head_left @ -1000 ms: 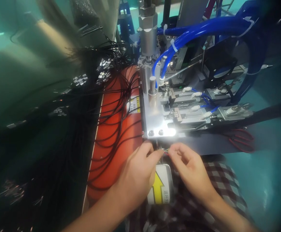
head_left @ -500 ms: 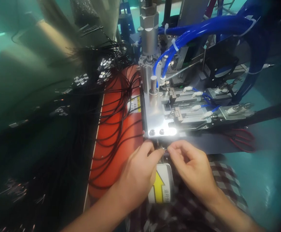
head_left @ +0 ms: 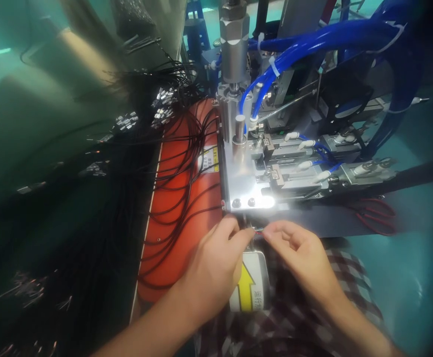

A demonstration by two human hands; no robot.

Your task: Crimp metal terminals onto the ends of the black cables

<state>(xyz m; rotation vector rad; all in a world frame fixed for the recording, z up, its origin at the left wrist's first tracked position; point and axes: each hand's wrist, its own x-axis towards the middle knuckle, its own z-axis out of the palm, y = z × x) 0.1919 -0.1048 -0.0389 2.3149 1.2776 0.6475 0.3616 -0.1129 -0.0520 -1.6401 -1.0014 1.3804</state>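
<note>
Just below the front edge of the silver machine fixture point(head_left: 244, 186), my two hands meet over thin wire ends point(head_left: 259, 231). One strand looks red and another pale. My left hand point(head_left: 216, 258) is closed, thumb against curled fingers, with the wires coming out at its fingertips. From the other side, my right hand point(head_left: 303, 260) pinches the wires' far ends between thumb and index finger. The rest of the cable is hidden by my left hand. A white label with a yellow arrow point(head_left: 246, 287) lies under and between my wrists.
Black cables point(head_left: 188, 198) run across an orange cover point(head_left: 179, 233) at left, with bundles of silver-tipped ends point(head_left: 164, 104) beyond. Blue air hoses point(head_left: 313, 47) arch over the machine's cylinders. A red-handled tool point(head_left: 378, 215) lies at right. Checked cloth point(head_left: 350, 277) covers my lap.
My right fingertips have drawn slightly right, away from the left ones, and more of the wires, including a red strand, shows between them. The whole view has shifted slightly.
</note>
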